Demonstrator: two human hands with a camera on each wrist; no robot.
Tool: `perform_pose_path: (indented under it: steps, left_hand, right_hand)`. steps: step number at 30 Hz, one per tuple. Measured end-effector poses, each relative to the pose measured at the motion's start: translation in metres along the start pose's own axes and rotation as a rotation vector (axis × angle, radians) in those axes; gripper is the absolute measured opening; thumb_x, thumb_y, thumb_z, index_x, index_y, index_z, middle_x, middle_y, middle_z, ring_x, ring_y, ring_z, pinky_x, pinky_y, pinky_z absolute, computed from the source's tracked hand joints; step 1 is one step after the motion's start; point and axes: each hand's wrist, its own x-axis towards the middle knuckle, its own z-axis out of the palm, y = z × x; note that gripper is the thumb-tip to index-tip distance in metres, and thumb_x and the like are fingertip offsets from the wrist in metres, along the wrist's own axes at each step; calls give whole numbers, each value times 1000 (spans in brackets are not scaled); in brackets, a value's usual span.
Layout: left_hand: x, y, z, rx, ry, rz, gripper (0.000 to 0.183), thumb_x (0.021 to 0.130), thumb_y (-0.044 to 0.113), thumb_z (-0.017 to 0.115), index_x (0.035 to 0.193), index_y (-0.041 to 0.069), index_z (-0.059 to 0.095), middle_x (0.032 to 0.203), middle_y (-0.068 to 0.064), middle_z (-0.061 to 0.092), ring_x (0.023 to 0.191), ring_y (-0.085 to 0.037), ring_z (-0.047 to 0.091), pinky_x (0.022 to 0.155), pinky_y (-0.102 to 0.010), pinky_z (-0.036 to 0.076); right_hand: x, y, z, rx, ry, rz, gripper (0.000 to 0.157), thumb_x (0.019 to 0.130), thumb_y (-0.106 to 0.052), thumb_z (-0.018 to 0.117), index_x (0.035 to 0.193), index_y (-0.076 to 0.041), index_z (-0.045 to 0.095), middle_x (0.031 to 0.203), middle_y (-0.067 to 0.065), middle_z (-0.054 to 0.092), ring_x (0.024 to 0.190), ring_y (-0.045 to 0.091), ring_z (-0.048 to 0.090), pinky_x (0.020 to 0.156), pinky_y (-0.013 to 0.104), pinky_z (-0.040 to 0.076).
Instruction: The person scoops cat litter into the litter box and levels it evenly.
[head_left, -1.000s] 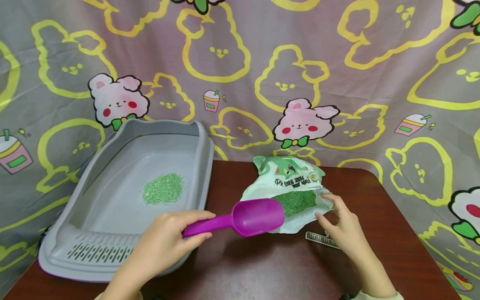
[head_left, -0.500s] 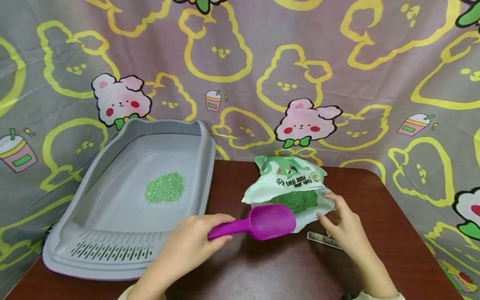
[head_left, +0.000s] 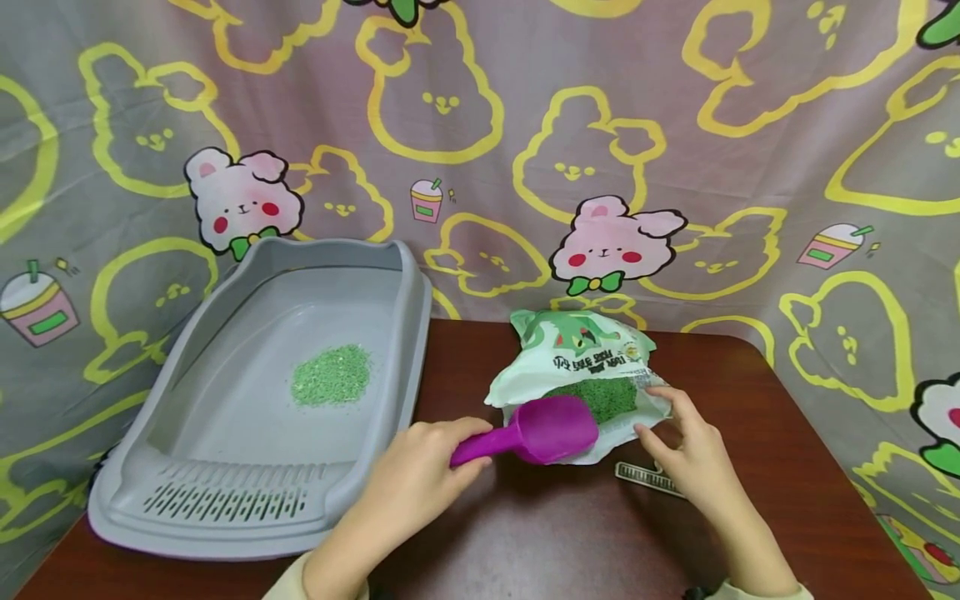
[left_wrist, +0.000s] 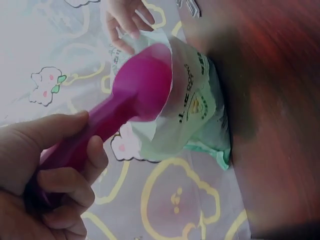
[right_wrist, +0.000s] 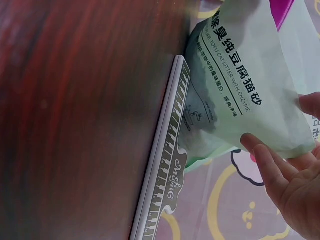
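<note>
My left hand grips the handle of a purple scoop. The scoop's bowl is at the mouth of a pale green cat litter bag, in front of the green pellets inside; no litter shows in the bowl. At the bag's right corner, my right hand holds the edge of the mouth between thumb and fingers. In the right wrist view, those fingers lie against the printed side of the bag. To the left stands a grey litter box with a small patch of green litter on its floor.
A ruler with a piano-key print lies on the brown table, in front of the bag and close to my right hand. A curtain with bunny drawings hangs behind the table and along both sides.
My left hand has carried the scoop to the right, from in front of the litter box up to the bag's mouth. My right hand has stayed at the bag's edge.
</note>
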Motion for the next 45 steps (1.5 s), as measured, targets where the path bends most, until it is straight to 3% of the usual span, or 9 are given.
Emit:
perform_pose_path:
  steps: [5, 9, 15, 22, 29, 32, 36, 45]
  left_hand:
    - [6, 2, 11, 12, 19, -1, 21, 82, 22, 80, 101, 22, 74, 71, 11, 62, 53, -5, 42, 49, -19, 34]
    - [11, 3, 15, 13, 21, 1, 21, 82, 21, 81, 101, 21, 74, 67, 9, 61, 51, -6, 41, 47, -20, 34]
    - [18, 5, 20, 32, -8, -29, 17, 84, 21, 79, 101, 20, 74, 65, 8, 60, 51, -10, 42, 45, -22, 33]
    - [27, 6, 27, 63, -27, -42, 14, 85, 23, 77, 98, 20, 74, 65, 8, 60, 51, -12, 45, 45, -24, 34]
    - [35, 8, 38, 23, -66, -95, 9, 86, 23, 76, 94, 23, 72, 62, 8, 54, 52, -15, 46, 42, -26, 35]
    - [39, 10, 42, 10, -78, -112, 7, 87, 21, 75, 90, 23, 70, 61, 7, 52, 53, -15, 46, 41, -27, 34]
    - [43, 12, 49, 12, -74, -107, 6, 87, 22, 75, 91, 23, 70, 61, 7, 52, 52, -16, 46, 41, -28, 34]
    - [48, 12, 64, 21, -46, -115, 9, 87, 26, 75, 89, 25, 67, 61, 6, 51, 52, -17, 47, 40, -28, 32]
  right_hand:
    - [-1, 0, 0, -3, -7, 8, 51, 83, -7, 76, 129, -6, 54, 125, 19, 67, 89, 27, 72, 73, 34, 57]
    - [-1, 0, -1, 0, -6, 7, 51, 83, -7, 77, 129, -7, 54, 125, 17, 67, 87, 18, 71, 72, 27, 56]
    - [0, 0, -1, 1, 0, 6, 52, 83, -8, 77, 129, -8, 54, 126, 17, 67, 89, 18, 71, 71, 22, 54]
    - [0, -1, -1, -8, 0, 5, 52, 83, -8, 77, 129, -7, 54, 126, 19, 66, 89, 26, 72, 71, 28, 56]
    - [-1, -2, -2, -10, -1, 10, 52, 84, -8, 76, 130, -7, 53, 127, 20, 66, 92, 35, 73, 73, 32, 56]
    - [-1, -2, -2, -4, 0, 7, 51, 84, -8, 76, 130, -7, 53, 128, 20, 65, 96, 40, 72, 75, 41, 57]
    - [-2, -1, -2, 13, -4, 15, 51, 85, -8, 75, 131, -6, 52, 129, 21, 64, 96, 43, 71, 77, 54, 56]
    - [-3, -2, 0, 25, -20, 21, 52, 86, -7, 74, 132, -6, 51, 129, 24, 63, 94, 43, 72, 77, 57, 55]
